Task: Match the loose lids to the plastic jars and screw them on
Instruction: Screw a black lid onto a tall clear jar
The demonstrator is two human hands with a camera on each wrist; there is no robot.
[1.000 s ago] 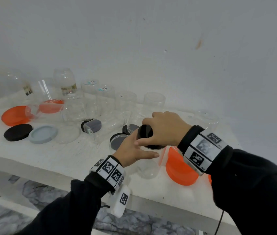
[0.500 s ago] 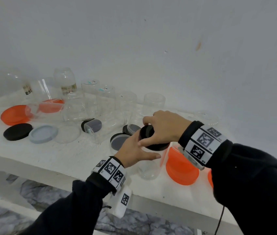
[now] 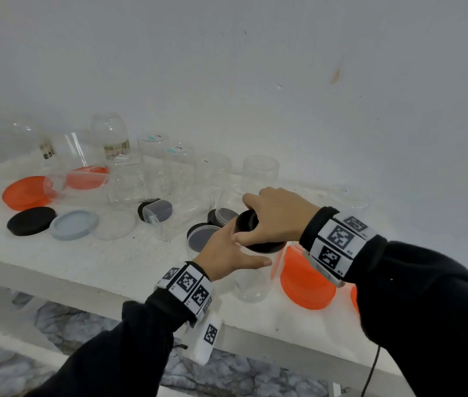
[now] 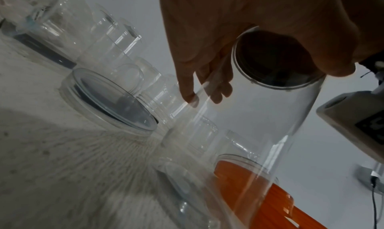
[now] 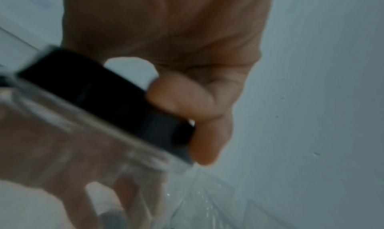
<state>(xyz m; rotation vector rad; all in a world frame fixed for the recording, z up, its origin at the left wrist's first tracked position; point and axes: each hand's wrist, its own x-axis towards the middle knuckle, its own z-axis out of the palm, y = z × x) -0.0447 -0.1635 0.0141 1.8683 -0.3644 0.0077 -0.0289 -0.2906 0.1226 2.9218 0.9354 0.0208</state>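
A clear plastic jar [image 3: 251, 285] stands tilted near the table's front edge. My left hand [image 3: 227, 250] grips it, thumb across the front and fingers wrapped behind. A black lid [image 3: 261, 245] sits on the jar's mouth, and my right hand [image 3: 267, 216] grips its rim from above. In the left wrist view the jar [image 4: 270, 126] shows the lid's dark underside [image 4: 276, 60] through its wall. In the blurred right wrist view my fingers [image 5: 187, 109] curl round the black lid [image 5: 116, 104] above the jar [image 5: 83, 150].
Several empty clear jars [image 3: 260, 173] crowd the back by the wall. Loose lids lie at the left: orange [image 3: 25, 193], black [image 3: 30, 220], grey-blue [image 3: 73, 224], clear [image 3: 115, 224]. An orange-lidded jar [image 3: 307, 279] sits just right of my hands. The table edge [image 3: 83, 282] runs along the front.
My right hand has turned slightly on the black lid and drifted a little to the right. The left hand keeps its hold on the jar.
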